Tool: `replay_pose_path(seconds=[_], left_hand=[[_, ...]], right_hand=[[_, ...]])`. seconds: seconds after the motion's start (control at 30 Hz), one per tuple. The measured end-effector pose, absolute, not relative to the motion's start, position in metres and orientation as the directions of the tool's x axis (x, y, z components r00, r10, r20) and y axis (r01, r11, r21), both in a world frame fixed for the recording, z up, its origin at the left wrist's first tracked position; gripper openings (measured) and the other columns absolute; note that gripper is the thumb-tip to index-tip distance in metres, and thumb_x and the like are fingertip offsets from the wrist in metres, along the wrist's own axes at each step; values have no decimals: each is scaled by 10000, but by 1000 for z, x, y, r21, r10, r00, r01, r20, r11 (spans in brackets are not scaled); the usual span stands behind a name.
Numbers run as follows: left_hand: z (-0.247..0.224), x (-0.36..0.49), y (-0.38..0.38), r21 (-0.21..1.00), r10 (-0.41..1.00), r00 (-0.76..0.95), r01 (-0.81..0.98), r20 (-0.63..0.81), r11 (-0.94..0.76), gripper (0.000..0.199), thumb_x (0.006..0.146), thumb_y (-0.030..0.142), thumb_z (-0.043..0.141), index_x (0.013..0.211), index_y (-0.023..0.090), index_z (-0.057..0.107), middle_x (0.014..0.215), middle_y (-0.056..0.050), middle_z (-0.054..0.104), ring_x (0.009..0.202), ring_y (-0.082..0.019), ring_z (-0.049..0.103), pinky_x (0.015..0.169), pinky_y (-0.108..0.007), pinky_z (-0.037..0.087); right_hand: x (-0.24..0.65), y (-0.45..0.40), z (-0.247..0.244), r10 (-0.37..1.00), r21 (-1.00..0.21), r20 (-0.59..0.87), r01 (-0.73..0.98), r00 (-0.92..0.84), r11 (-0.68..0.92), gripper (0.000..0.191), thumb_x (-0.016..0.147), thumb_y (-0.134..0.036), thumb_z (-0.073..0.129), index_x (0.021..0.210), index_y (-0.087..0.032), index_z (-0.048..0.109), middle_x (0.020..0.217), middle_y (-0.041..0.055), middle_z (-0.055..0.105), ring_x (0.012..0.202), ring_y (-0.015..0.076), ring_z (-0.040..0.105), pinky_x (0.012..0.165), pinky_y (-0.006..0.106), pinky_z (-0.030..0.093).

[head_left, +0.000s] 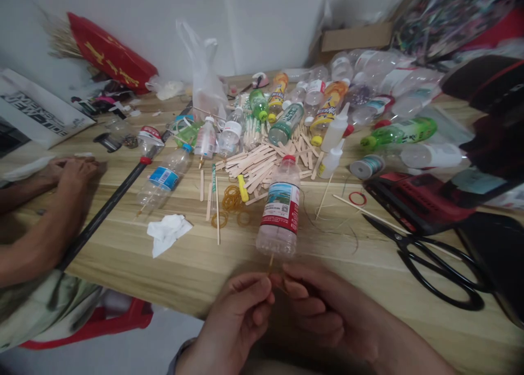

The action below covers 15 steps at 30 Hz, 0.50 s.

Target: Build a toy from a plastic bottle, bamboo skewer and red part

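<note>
- My left grip (245, 301) is pinched closed on the thin stick (271, 261) that juts from the base of the red-capped bottle (280, 214); if I tug off-line, the stick could snap or slip out of the base.
- My right grip (317, 304) is curled close beside the left fingertips. Blur and overlap hide its pads, so I can't tell whether it is fully closed or has hold of anything; pressing blindly there could bend the stick or jab a finger.
- The bottle lies on its side on the bench (131, 260), base towards me and near the front edge, with neither hand on its body. Being round, it could roll or swing under a sideways push.
- Its cap end lies right by the loose pile of wooden sticks (256, 165); a shove forward could scatter them.
- Fine thread (355, 238) trails to the right of the bottle and could snag on my sleeve or fingers.
- The black scissors (403, 241) point their blades roughly this way, so a careless reach right could meet the tips.
</note>
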State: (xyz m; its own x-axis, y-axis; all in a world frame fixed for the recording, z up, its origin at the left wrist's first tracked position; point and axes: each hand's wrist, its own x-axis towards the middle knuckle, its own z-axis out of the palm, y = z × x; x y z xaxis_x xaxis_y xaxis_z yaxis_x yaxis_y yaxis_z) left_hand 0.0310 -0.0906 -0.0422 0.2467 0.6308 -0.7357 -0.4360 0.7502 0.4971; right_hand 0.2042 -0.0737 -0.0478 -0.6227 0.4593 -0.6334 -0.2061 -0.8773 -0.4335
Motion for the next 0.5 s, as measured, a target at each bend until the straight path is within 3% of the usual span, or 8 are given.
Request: replay_pose_path(seconds=[0.23, 0.37, 0.5], left_hand=[[-35, 32, -92, 484, 591, 225, -391, -775, 783, 439, 397, 358, 1000, 679, 120, 763, 572, 23, 596, 445, 3, 348, 452, -140, 202], [-34, 30, -95, 471, 578, 239, -383, -780, 794, 458, 384, 376, 1001, 656, 115, 742, 551, 31, 580, 434, 10, 328, 441, -136, 186], [-35, 28, -99, 478, 585, 242, -382, -774, 791, 474, 404, 395, 1003, 651, 110, 716, 523, 46, 548, 420, 8, 336, 424, -134, 184]], right_hand=[[215, -71, -46, 489, -618, -670, 54, -558, -785, 465, 806, -362, 649, 383, -186, 571, 298, -88, 312, 234, 10, 156, 274, 202, -7], [224, -64, -41, 422, -664, -649, 201, -633, -720, 368, 793, -431, 740, 522, -182, 746, 320, -81, 383, 241, 24, 269, 253, 170, 136], [222, -62, -42, 425, -719, -635, 294, -645, -629, 396, 710, -571, 793, 614, -188, 757, 371, -84, 460, 286, 43, 365, 288, 151, 281]])
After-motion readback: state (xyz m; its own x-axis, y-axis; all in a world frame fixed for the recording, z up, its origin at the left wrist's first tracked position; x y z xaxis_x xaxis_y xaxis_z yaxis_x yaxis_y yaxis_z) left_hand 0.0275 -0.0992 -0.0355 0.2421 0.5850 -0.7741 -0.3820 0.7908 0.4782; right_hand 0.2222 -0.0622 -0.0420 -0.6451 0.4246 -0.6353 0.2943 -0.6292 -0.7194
